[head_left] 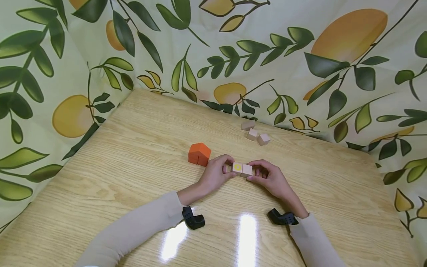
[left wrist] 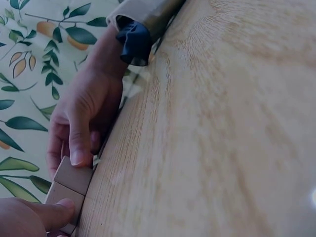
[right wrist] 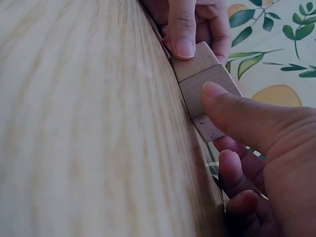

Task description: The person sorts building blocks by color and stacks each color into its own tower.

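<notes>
Two small wooden cubes sit side by side on the table, faces touching. The left cube (head_left: pixel 237 168) carries a yellow ring on top; the right cube (head_left: pixel 247 170) looks plain there. My left hand (head_left: pixel 215 172) pinches the left cube between thumb and fingers, and my right hand (head_left: pixel 271 178) does the same with the right cube from the other side. Up close in the right wrist view, the right thumb (right wrist: pixel 247 116) presses the near side of its cube (right wrist: pixel 197 91), which has small dark marks on its end face. The left thumb (left wrist: pixel 54 215) lies along the other cube.
Left of the hands stands an orange house-shaped block (head_left: pixel 199 154) with a seam down its front. Three more wooden blocks (head_left: pixel 252 134) lie farther back, near the leaf-and-fruit patterned cloth (head_left: pixel 186 33) that walls the wooden table (head_left: pixel 140 148). Black bands (head_left: pixel 193 218) circle both wrists.
</notes>
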A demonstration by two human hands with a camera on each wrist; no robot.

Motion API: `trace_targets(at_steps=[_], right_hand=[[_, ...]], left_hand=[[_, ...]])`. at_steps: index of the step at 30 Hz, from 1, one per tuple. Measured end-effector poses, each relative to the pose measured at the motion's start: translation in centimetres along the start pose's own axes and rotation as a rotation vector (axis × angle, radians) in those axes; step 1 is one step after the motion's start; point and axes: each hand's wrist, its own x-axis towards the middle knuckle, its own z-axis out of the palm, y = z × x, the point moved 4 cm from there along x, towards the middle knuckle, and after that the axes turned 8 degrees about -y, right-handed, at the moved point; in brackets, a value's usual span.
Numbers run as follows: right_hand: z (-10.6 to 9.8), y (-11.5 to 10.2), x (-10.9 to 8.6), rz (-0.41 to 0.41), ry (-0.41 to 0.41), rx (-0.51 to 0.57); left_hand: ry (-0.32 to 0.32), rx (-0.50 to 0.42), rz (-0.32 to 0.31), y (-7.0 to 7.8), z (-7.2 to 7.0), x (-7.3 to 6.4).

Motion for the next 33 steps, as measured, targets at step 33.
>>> trace_targets(at_steps=[33], right_hand=[[0.1, -0.2, 0.0, 0.006, 0.0, -0.022]], left_hand=[[-0.004, -0.004, -0.006, 0.0, 0.0, 0.1]])
